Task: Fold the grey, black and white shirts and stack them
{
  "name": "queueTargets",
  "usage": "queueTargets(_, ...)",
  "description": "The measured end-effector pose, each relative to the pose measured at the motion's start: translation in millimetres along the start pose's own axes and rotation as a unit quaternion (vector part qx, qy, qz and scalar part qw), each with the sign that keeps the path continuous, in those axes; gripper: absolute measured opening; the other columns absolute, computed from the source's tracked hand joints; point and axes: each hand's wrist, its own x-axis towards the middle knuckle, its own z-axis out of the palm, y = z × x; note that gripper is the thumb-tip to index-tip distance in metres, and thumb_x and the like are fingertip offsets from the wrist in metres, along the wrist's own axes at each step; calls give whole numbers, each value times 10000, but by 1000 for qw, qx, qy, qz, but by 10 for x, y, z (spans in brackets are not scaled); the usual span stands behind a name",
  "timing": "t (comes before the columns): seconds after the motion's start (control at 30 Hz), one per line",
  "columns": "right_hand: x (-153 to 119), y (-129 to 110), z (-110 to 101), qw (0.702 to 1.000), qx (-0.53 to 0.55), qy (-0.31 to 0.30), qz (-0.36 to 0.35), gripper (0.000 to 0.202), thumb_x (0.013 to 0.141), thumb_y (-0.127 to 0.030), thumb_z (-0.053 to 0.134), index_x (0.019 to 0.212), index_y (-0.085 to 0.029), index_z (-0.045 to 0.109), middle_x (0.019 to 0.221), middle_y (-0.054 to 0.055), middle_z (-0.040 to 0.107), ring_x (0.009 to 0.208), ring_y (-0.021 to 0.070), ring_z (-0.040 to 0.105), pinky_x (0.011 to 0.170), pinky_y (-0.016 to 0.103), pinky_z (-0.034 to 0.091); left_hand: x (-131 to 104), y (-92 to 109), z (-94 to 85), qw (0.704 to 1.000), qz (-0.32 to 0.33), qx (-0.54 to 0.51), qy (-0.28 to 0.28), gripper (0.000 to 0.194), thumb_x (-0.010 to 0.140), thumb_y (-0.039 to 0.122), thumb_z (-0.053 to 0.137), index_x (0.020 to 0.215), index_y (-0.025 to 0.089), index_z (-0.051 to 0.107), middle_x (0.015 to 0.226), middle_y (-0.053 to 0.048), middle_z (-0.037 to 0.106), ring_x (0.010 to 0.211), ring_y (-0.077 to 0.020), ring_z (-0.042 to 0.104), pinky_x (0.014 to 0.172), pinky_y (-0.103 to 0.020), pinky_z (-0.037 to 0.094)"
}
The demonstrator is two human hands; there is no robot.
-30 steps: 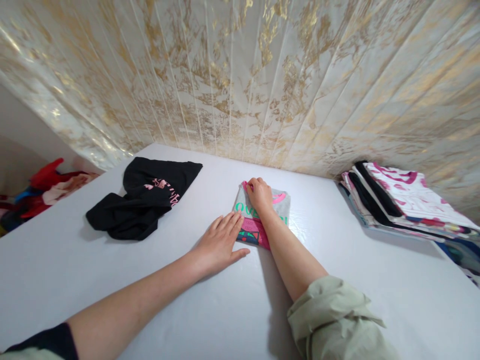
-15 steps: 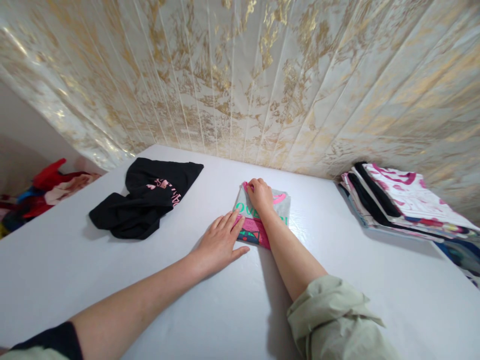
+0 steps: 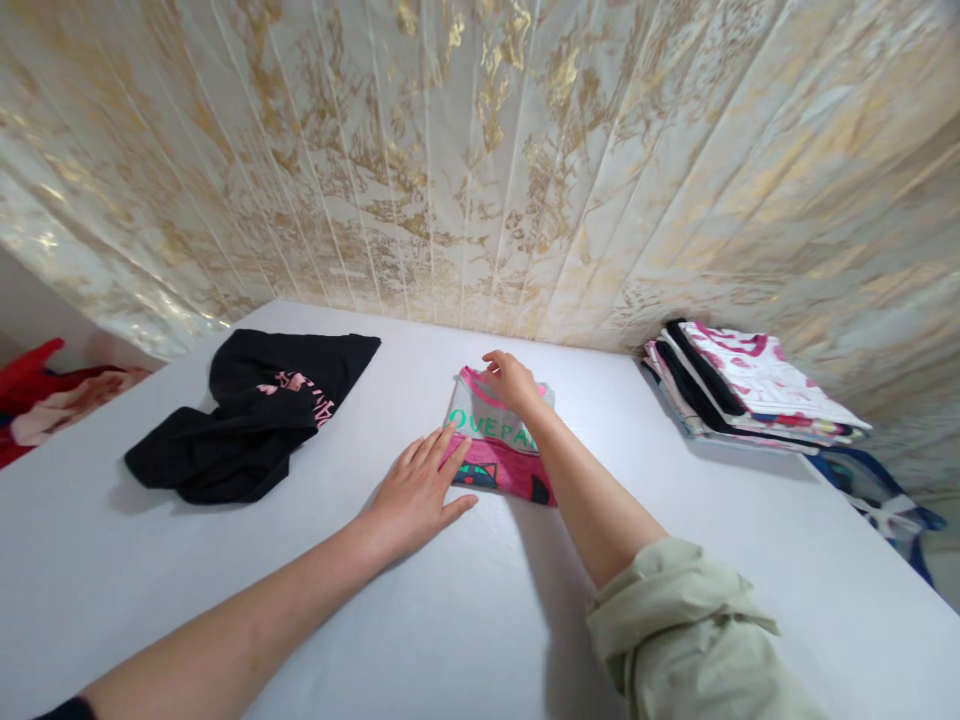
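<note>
Behind the folded grey-and-pink T-shirt (image 3: pixel 501 455) hangs a white-and-gold curtain (image 3: pixel 442 190), and the white desk (image 3: pixel 405 640) spreads out under and around the shirt. Well to the shirt's left lies a crumpled black garment with a pink print (image 3: pixel 247 425); well to its right, a stack of folded clothes (image 3: pixel 757 385) rises under a white top with red-pink patterning. Blue cloth (image 3: pixel 862 490) shows beyond the stack, farther from the shirt. The T-shirt itself sits flat on the desk, its pink-trimmed neck edge away from the person, its pink panel nearer, a row of green letters between. The step in hand seems to be flattening and squaring this bundle: it should go best with one palm bearing lightly on the near corner as an anchor, while the other straightens the neck edge with gentle outward strokes, so the upper layer does not creep over the lower. The left hand (image 3: pixel 420 492) lies flat, fingers extended over the shirt's near left corner, thumb splayed on the desk. The right hand (image 3: pixel 516 382) is over the grey far part, fingers bent near the neck trim, the forearm covering some letters; whether its grip pinches cloth or only rests there, I cannot tell.
</note>
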Motion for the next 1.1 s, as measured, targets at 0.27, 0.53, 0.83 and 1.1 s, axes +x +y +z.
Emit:
queueTargets(0.27,-626,786,-583,991,0,43,127,260,852,-203,528,1082,-188,648,949,41,687,803,142,624,751,252,444,22,-43,-65,1000,5,-18,4,635,924,549,423,1462,215,382,1562,-112,309,1417,-294,311,1147,-468,257)
queueTargets(0.53,-930,847,-392,989,-5,71,129,227,888,-232,502,1029,-213,679,977,41,669,872,160,621,811,264,429,608,170,-392,993,30,-92,62,289,927,326,469,1128,213,644,1135,-75,667,1093,-251,581,973,-423,440)
queueTargets(0.83,-910,831,-379,988,-10,94,120,231,910,-218,480,1018,-227,683,950,25,666,879,150,618,830,241,414,1992,645,50,983,-18,-171,64,177,850,225,543,921,172,697,942,-88,656,974,-230,606,901,-339,454)
queueTargets(1.1,-858,869,-350,989,13,99,106,251,897,-212,493,1077,-237,666,935,12,669,865,146,618,834,244,414,2168,549,316,973,-24,-214,88,91,745,126,585,803,177,634,883,-54,632,920,-204,590,855,-316,463)
